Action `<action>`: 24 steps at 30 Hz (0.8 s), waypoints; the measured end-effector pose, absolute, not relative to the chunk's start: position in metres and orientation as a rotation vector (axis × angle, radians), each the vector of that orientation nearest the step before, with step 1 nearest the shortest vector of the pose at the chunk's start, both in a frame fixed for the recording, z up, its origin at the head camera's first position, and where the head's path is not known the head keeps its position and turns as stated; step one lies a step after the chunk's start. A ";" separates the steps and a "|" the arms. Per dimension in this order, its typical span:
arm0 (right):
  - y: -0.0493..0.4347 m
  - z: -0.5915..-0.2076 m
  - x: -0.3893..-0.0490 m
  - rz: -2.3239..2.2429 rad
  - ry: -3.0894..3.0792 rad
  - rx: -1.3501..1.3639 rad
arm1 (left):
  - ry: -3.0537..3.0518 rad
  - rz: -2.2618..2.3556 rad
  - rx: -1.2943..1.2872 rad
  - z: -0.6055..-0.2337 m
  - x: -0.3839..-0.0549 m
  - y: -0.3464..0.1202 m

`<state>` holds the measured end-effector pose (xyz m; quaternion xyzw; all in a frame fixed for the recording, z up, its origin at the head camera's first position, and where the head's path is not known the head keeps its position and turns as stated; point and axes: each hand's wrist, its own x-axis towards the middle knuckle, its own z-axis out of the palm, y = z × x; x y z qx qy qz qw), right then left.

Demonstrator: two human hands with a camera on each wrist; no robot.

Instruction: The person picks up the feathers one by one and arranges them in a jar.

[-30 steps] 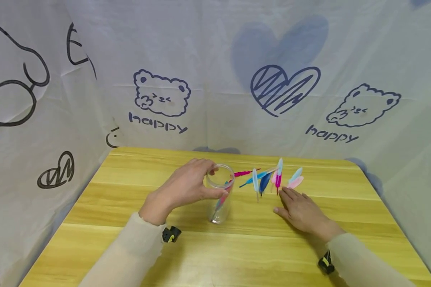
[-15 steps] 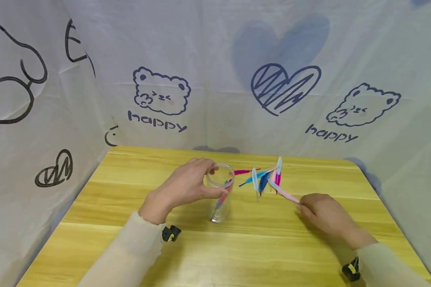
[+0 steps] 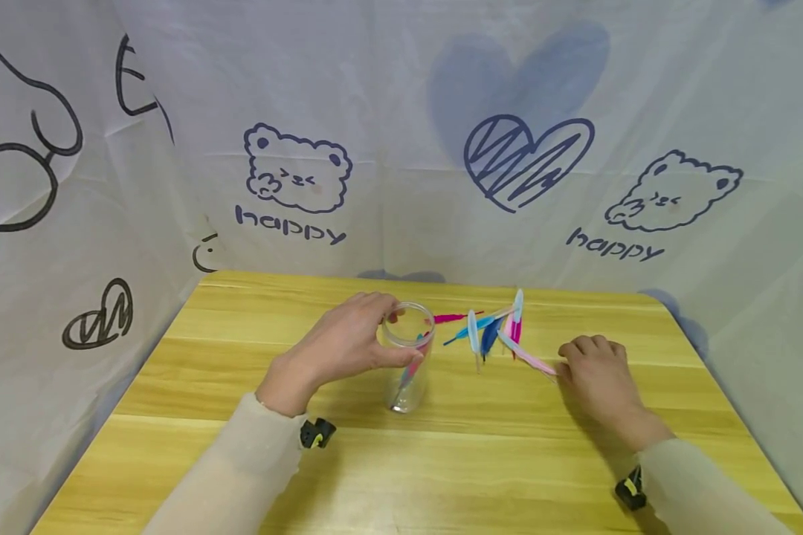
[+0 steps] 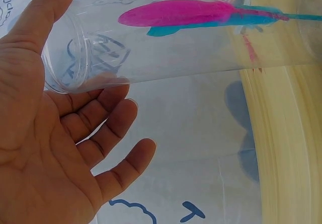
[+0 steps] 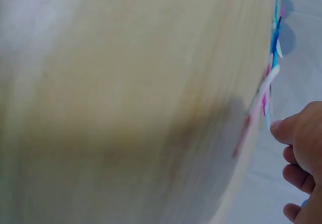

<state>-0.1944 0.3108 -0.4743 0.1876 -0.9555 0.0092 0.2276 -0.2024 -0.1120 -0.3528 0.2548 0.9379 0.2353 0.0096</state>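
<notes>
My left hand grips a clear plastic jar near its rim, thumb on one side and fingers on the other. The jar stands upright on the table. Inside it lean a magenta feather and a blue feather, as the left wrist view shows. On the right, my right hand has its fingers loosely bent, with nothing seen between them. A pink and pale blue feather lies just beside its thumb. In the right wrist view, the thumb appears apart from that feather.
Several feathers lie behind and right of the jar, among them a dark blue feather, a pale blue feather and a magenta feather. The wooden table ends at a white printed cloth.
My right hand drew the pink and pale blue feather from the right toward the pile, turning it, then let go of it and shifted slightly. The left hand keeps holding the jar.
</notes>
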 end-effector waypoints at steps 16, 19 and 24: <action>0.311 -0.491 -0.201 -0.107 -2.584 0.585 | 2.920 0.737 0.783 -0.353 -0.203 -0.112; 0.311 -0.492 -0.203 -0.142 -2.628 0.581 | 2.917 0.742 0.784 -0.353 -0.203 -0.112; 0.313 -0.491 -0.206 -0.187 -2.699 0.553 | 2.918 0.746 0.792 -0.354 -0.204 -0.112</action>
